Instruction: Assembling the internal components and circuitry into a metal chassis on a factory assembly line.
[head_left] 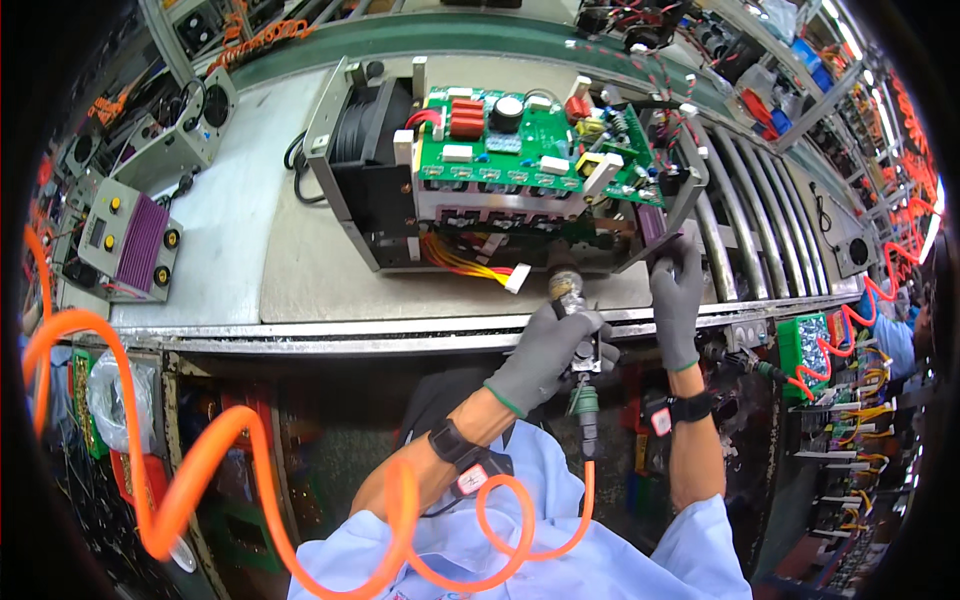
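My left hand (545,362), in a grey glove, is wrapped round an air screwdriver (568,292). The driver points away from me, its front end at the near lower side of an open machine chassis; the tip is hidden in shadow there. An orange coiled hose (588,490) runs from its back end. My right hand (678,305), also gloved, has its fingers closed at the lower edge of the chassis's right end panel (672,215). On top of the chassis lies a green circuit board (500,150). Yellow and red wires with a white connector (518,278) hang out below it.
A black fan housing (368,130) forms the chassis's left end. Metal rollers (765,215) lie to the right on the bench (225,230). A purple-and-grey finished unit (130,240) stands far left. Loops of orange hose (240,420) cross the near left. A green parts bin (805,350) sits at right.
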